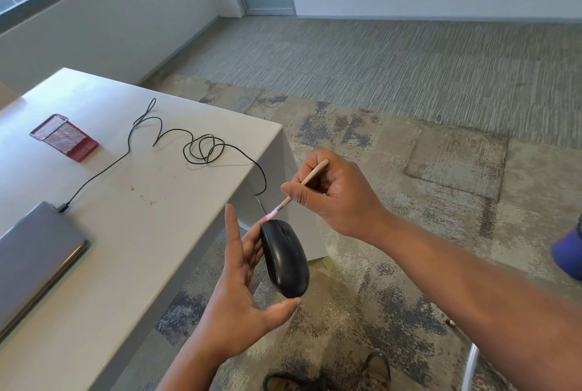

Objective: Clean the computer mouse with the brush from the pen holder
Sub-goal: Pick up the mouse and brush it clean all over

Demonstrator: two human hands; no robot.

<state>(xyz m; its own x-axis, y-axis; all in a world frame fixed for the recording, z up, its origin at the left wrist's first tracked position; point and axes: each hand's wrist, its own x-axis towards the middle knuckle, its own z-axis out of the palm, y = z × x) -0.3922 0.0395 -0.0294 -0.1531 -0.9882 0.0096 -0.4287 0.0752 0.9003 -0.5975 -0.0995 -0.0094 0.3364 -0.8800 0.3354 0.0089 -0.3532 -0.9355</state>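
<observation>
My left hand [242, 290] holds a black computer mouse [285, 260] out past the table's corner, thumb at its rear end, fingers behind its left side. My right hand [333, 195] pinches a thin wooden brush [310, 177] like a pen. The brush's pinkish bristle tip [272, 213] touches the front end of the mouse, near the buttons. The mouse's black cable [201, 148] loops across the table. A red mesh pen holder [64, 137] lies on its side at the table's left; nothing is visible inside it.
A closed grey laptop [34, 261] sits at the near left of the white table [151, 233], with the cable plugged into its corner. Patterned carpet lies beyond the table edge. My shoes [374, 368] and a metal chair leg [470, 365] show at the bottom.
</observation>
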